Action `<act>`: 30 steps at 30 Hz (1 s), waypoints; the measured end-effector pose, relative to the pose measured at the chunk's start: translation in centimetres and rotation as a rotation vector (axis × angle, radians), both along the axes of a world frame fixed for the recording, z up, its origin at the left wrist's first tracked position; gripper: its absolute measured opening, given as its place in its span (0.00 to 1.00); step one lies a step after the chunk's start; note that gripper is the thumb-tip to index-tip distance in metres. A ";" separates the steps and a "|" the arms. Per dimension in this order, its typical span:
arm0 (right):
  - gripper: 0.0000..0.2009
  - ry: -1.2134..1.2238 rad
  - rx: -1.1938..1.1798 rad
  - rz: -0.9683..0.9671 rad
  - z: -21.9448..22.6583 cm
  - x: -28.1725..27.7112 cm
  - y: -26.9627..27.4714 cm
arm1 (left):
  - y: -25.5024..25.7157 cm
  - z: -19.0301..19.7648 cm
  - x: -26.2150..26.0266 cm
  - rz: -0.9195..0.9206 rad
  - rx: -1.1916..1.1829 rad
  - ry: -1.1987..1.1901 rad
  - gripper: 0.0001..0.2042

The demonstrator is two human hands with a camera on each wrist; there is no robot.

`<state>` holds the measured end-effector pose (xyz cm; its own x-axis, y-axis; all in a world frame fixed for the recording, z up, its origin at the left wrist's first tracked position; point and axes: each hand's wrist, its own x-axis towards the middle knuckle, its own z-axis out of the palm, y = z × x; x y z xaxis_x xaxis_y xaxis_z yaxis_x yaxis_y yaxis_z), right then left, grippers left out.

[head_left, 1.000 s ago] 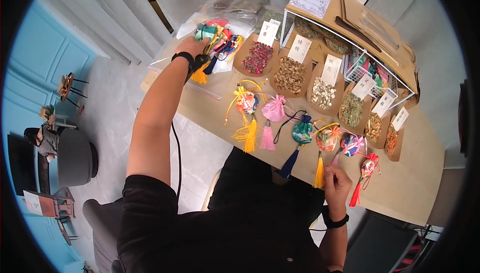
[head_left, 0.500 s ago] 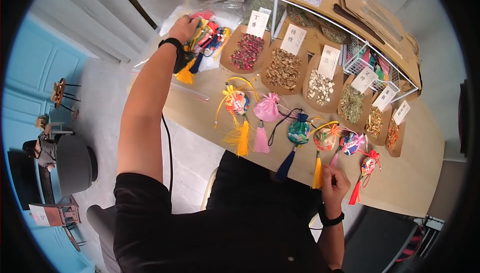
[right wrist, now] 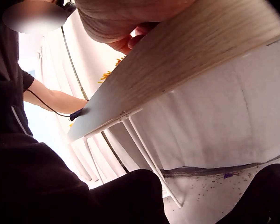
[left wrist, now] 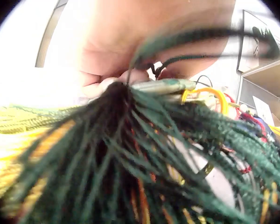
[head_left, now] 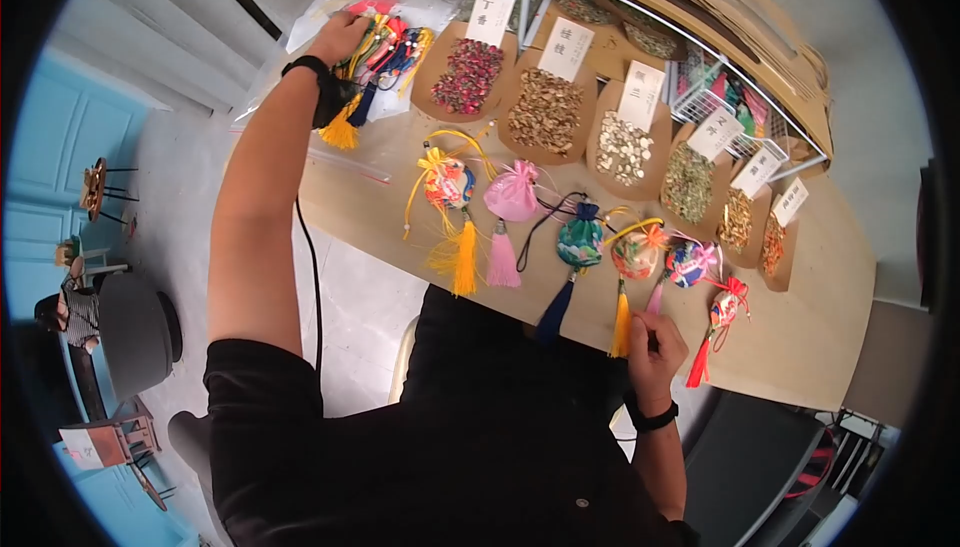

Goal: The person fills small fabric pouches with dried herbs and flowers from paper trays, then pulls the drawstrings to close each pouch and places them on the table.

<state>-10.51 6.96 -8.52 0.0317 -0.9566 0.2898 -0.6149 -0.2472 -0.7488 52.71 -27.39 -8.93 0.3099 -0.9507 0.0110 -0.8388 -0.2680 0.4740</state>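
Note:
My left hand is at the far left of the table, with its fingers curled round a sachet with a dark green tassel. That tassel and its cord fill much of the left wrist view, and most of the pouch is hidden. Beside the hand lies a heap of tasselled sachets. At the front edge rests my right hand, its fingers loosely curled, next to a yellow tassel and a pink tassel. Stuffed sachets lie in a row, among them a pink one and a green one.
Several brown paper trays of dried herbs with name cards stand behind the row, one with red rosebuds. A wooden shelf and a white wire basket stand at the back. A black cable hangs by the left arm.
The head view has swung, so the table sits further left and higher. My left hand has shifted toward the outer side of the heap; the green pouch seen under it is now hidden. My right hand stays put.

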 end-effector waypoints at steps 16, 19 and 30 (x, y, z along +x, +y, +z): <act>0.04 -0.098 -0.148 0.009 1.4 -2.0 0.2 | 27.8 4.5 -27.4 -0.464 -0.392 -0.217 0.29; 0.07 0.089 -0.216 -0.204 4.3 -5.4 0.2 | 27.3 2.6 -26.6 -0.419 -0.329 -0.318 0.34; 0.25 0.284 0.009 -0.445 3.7 -11.0 -1.7 | 25.8 2.5 -23.3 -0.539 -0.320 -0.294 0.31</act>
<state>-21.55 5.22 -4.78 -0.3021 -0.8978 0.3205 -0.8379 0.0898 -0.5383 29.37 -1.58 -6.40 -0.2637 -0.9073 0.3274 -0.9215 0.3373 0.1924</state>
